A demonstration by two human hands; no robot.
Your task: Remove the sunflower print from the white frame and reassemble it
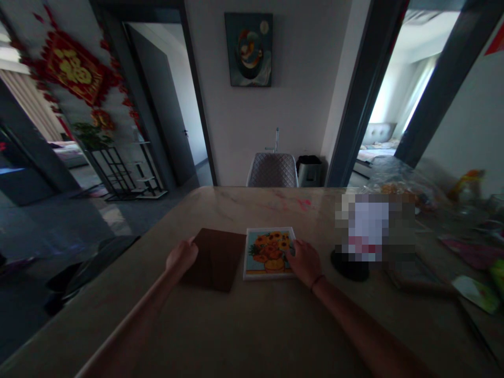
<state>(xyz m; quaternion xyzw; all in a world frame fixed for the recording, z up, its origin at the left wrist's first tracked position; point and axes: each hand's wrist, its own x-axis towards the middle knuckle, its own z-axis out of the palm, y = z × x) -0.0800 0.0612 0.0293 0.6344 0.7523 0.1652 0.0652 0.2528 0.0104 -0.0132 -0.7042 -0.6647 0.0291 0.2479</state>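
Note:
A flat brown board (219,257) lies tilted or slightly turned on the table, left of a white-framed sunflower picture (270,253). My left hand (181,258) is closed on the board's left edge, fingers curled under or against it. On the other side, my right hand (307,261) grips the right edge of the framed picture, thumb over its front. The board's right edge meets or nearly meets the frame's left edge; I cannot tell whether they touch.
A marbled table (212,336) fills the foreground. To the right are a black round base (350,265) under a blurred-out patch, a dark tray-like object (419,275), plastic bags (401,181) and a green-white packet (476,294). A quilted chair (273,170) stands beyond the far edge.

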